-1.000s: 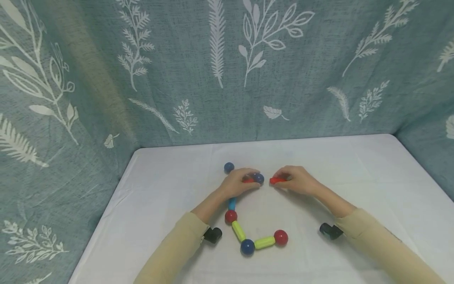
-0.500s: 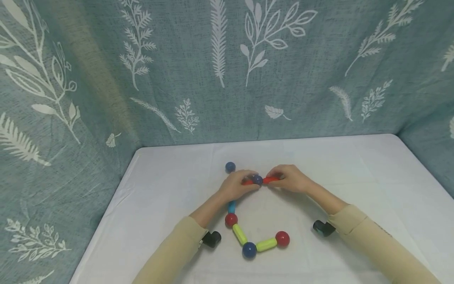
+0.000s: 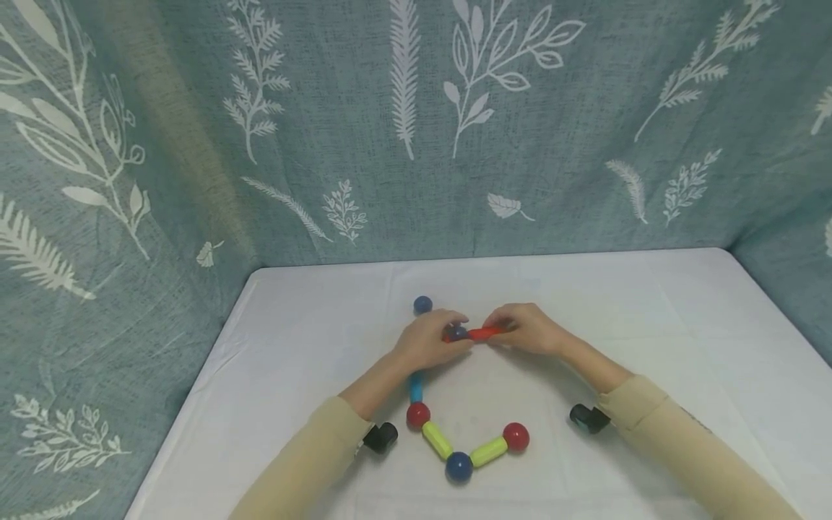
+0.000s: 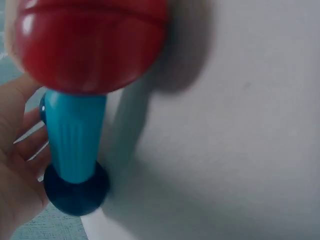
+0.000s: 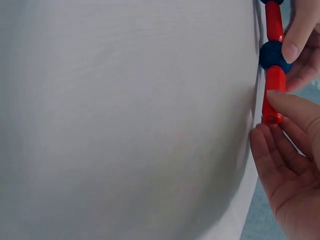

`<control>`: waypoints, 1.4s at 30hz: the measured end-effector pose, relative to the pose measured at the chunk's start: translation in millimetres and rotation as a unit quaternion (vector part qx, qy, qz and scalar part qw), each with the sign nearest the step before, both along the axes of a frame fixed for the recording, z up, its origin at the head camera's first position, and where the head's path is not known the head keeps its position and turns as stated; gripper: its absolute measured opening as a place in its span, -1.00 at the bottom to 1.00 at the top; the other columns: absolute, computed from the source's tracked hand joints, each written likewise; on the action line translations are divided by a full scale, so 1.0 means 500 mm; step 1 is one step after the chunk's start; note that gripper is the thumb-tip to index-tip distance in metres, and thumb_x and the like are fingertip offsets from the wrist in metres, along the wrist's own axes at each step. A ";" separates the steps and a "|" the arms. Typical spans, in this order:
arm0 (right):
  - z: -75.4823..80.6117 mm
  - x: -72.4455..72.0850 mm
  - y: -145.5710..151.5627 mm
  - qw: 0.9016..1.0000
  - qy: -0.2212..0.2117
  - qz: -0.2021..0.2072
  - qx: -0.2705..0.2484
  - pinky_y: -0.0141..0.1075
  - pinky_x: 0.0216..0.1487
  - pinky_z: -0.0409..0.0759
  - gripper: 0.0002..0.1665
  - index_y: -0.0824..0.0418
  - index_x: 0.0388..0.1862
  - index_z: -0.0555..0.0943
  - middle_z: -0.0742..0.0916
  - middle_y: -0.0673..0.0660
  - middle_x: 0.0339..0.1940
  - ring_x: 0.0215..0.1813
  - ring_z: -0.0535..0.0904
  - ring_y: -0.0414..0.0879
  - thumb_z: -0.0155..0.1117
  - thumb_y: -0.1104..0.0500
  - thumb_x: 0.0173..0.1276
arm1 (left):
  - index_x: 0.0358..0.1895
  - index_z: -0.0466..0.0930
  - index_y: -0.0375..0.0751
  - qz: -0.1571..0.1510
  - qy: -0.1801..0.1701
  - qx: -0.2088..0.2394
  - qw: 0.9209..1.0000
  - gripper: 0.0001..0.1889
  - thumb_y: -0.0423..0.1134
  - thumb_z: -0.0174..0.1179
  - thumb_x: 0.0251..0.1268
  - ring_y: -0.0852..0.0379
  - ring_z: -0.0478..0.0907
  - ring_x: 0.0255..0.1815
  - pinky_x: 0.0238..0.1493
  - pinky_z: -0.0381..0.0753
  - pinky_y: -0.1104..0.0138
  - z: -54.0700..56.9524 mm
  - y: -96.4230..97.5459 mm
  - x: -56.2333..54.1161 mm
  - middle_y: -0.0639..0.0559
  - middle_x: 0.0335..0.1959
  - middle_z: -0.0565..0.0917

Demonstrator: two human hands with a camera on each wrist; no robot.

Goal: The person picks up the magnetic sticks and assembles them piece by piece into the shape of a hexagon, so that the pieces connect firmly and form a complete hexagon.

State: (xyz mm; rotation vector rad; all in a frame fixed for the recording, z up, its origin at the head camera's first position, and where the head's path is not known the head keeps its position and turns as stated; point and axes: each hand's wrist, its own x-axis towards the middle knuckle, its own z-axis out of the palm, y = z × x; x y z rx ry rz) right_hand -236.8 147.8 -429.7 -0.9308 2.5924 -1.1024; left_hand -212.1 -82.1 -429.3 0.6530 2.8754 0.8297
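Note:
My left hand (image 3: pixel 430 338) holds a dark blue ball (image 3: pixel 458 333) between thumb and fingers. From that ball a red rod (image 3: pixel 482 334) extends to my right hand (image 3: pixel 529 328), whose thumb and fingertips pinch it. The right wrist view shows this rod's near end against the ball, and another red rod (image 5: pixel 274 21) on the ball's far side. Below my left hand, a light blue rod (image 3: pixel 416 388) joins a red ball (image 3: pixel 418 415). Another dark blue ball (image 4: pixel 75 192) shows at that rod's other end in the left wrist view. My left hand partly covers the chain.
Toward me the chain continues through a yellow-green rod (image 3: pixel 438 440), a blue ball (image 3: pixel 459 467), another yellow-green rod (image 3: pixel 489 452) and a red ball (image 3: pixel 516 437). A blue ball (image 3: pixel 423 305) lies beyond my left hand. White cloth (image 3: pixel 312 347) covers the table before a patterned curtain (image 3: pixel 364 130).
My right hand has moved left, bringing its red rod from apart into contact with the blue ball. The held ball has shifted left, and the chain's near part has slid slightly toward me.

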 end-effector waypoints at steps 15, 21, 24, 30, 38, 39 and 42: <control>0.007 -0.035 -0.057 0.999 -0.038 0.004 -0.003 -0.09 0.06 0.55 -0.74 0.14 -0.03 0.70 0.74 0.01 -0.09 0.06 0.61 -0.02 0.34 0.12 0.32 | -0.06 0.71 -0.09 0.032 -0.009 0.030 0.999 -0.71 -0.05 0.33 0.23 0.05 0.61 -0.03 0.03 0.54 0.18 -0.004 -0.029 0.009 0.06 -0.13 0.72; 0.010 -0.083 -0.106 0.999 -0.030 -0.018 -0.007 -0.09 0.09 0.54 -0.71 0.21 0.05 0.64 0.71 0.15 -0.02 0.06 0.61 0.07 0.26 0.18 0.38 | -0.06 0.72 -0.12 0.061 -0.013 0.049 0.997 -0.69 -0.07 0.37 0.19 0.06 0.61 -0.15 -0.08 0.56 0.18 -0.001 -0.046 0.020 0.05 -0.18 0.72; 0.008 -0.104 -0.131 1.000 -0.018 -0.004 -0.001 -0.11 0.13 0.53 -0.65 0.27 0.08 0.61 0.69 0.21 0.00 0.07 0.61 0.10 0.30 0.23 0.33 | -0.06 0.72 -0.11 0.063 -0.011 0.051 0.997 -0.70 -0.07 0.37 0.19 0.06 0.61 -0.14 -0.06 0.56 0.17 -0.003 -0.049 0.022 0.05 -0.18 0.73; 0.018 -0.119 -0.175 0.998 0.000 0.052 0.032 -0.15 0.17 0.51 -0.50 0.27 0.22 0.53 0.64 0.25 0.09 0.11 0.58 0.10 0.34 0.25 0.29 | -0.05 0.71 -0.11 0.046 0.005 0.060 0.997 -0.71 -0.11 0.36 0.20 0.03 0.61 -0.08 -0.02 0.55 0.14 -0.006 -0.052 0.026 0.03 -0.15 0.73; 0.016 -0.120 -0.195 0.996 0.027 0.062 0.060 -0.17 0.10 0.53 -0.53 0.27 0.15 0.57 0.66 0.21 0.06 0.05 0.59 0.06 0.37 0.23 0.26 | -0.05 0.71 -0.14 0.046 0.006 0.063 0.997 -0.72 -0.12 0.35 0.21 0.05 0.61 -0.10 -0.05 0.56 0.17 -0.005 -0.052 0.028 0.02 -0.14 0.73; 0.014 -0.118 -0.191 0.996 0.025 0.051 0.062 -0.17 0.09 0.53 -0.54 0.26 0.14 0.57 0.67 0.20 0.06 0.04 0.60 0.05 0.38 0.22 0.26 | -0.05 0.71 -0.13 0.047 0.004 0.063 0.997 -0.72 -0.12 0.35 0.21 0.05 0.61 -0.09 -0.03 0.56 0.17 -0.006 -0.052 0.029 0.03 -0.14 0.72; 0.010 -0.112 -0.169 0.998 0.015 0.021 0.062 -0.16 0.08 0.55 -0.55 0.23 0.12 0.60 0.68 0.18 0.03 0.03 0.62 0.04 0.40 0.21 0.23 | -0.04 0.71 -0.11 0.054 -0.005 0.063 0.997 -0.72 -0.12 0.35 0.22 0.04 0.61 -0.04 0.02 0.55 0.15 -0.008 -0.053 0.030 0.03 -0.12 0.72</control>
